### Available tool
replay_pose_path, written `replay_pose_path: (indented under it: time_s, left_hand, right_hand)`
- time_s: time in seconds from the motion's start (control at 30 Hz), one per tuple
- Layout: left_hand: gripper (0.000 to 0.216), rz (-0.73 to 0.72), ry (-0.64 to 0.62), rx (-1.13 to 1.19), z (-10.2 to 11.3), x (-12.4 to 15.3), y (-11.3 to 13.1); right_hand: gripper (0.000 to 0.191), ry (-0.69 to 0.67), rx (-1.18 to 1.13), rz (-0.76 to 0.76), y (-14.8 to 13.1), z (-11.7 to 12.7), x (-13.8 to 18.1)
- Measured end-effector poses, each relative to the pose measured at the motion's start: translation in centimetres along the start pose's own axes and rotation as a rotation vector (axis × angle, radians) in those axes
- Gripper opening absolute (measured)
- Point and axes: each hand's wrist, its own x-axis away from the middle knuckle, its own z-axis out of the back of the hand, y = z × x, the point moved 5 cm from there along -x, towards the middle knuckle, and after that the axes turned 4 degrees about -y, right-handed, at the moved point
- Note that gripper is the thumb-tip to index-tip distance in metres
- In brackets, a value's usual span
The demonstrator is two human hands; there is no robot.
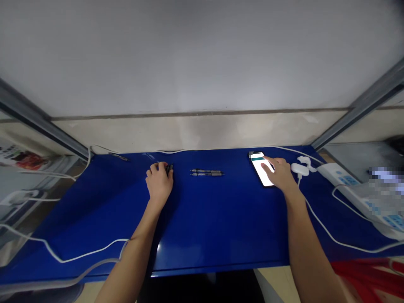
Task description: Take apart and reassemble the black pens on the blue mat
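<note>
Two slim dark pens point(207, 171) are lying already paired mid-frame, left hand point(159, 182) curling over dark object point(170, 167), grip unclear, right hand point(280, 173) spreading over lit black-edged phone point(264, 178).

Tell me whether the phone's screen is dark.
No; the phone's screen is lit, mostly bright white, beneath the right hand.

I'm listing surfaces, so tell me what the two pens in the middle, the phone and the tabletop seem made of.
Two pens: probably plastic, the barrels looking partly see-through.
Phone: likely glass-fronted, its lit screen flat and smooth; dark rim, plastic or metal.
Tabletop: glossy blue, with bright reflections near the front edge; painted metal or laminate, I can't tell.
</note>
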Motion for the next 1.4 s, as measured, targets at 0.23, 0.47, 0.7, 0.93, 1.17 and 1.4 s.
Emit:
replay_pose_path:
  time_s: [0.23, 0.47, 0.7, 0.93, 1.17, 1.4]
  left_hand:
    - [0.035, -0.015, -0.016, -0.001, -0.1, 0.0, 0.0]
    - [0.044, -0.016, 0.047, 0.001, 0.0, 0.2, 0.2]
    - [0.045, -0.029, 0.095, -0.004, 0.5, 0.7, 1.1]
    - [0.043, -0.104, 0.137, 0.007, 0.6, 1.6, 2.6]
    - [0.042, -0.155, 0.134, 0.024, 0.4, 2.2, 3.2]
    - [0.043, -0.205, 0.135, 0.033, 0.2, 2.5, 3.8]
  right_hand:
    - [0.050, -0.096, 0.020, -0.068, 0.1, -0.9, 0.2]
    - [0.055, -0.101, -0.003, -0.116, -0.8, 0.0, 0.4]
    - [0.060, -0.115, 0.041, -0.168, -1.8, 0.4, 0.5]
    - [0.094, -0.198, 0.147, -0.379, -3.9, 0.9, 1.3]
    - [0.095, -0.178, 0.154, -0.463, -4.5, 0.7, 1.6]
    - [0.095, -0.169, 0.101, -0.401, -4.1, 0.3, 1.2]
